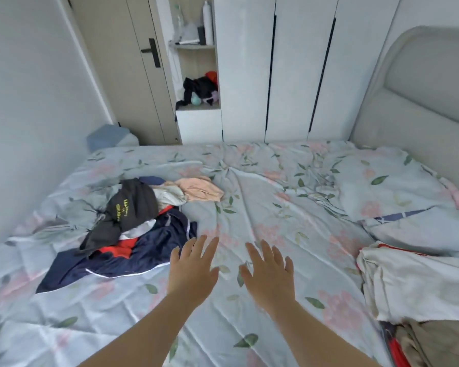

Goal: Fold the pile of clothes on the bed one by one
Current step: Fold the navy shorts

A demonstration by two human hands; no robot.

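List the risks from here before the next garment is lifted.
The dark grey shirt lies tangled over the navy jacket, so pulling one may drag the other. The wrinkled sheet where folding would happen may leave folds uneven. The white cloth at right lies close and could be disturbed.

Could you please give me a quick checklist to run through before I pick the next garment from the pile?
1. Left hand free: ok, open, holding nothing.
2. Right hand free: ok, open, holding nothing.
3. Folding space: ok, bare floral sheet ahead of both hands, though wrinkled.
4. Next garment reachable: ok, navy garment lies nearest the left hand.
5. Navy garment free to lift: not ok, black garment overlaps it.
6. Clothes tangled underneath: cannot tell.
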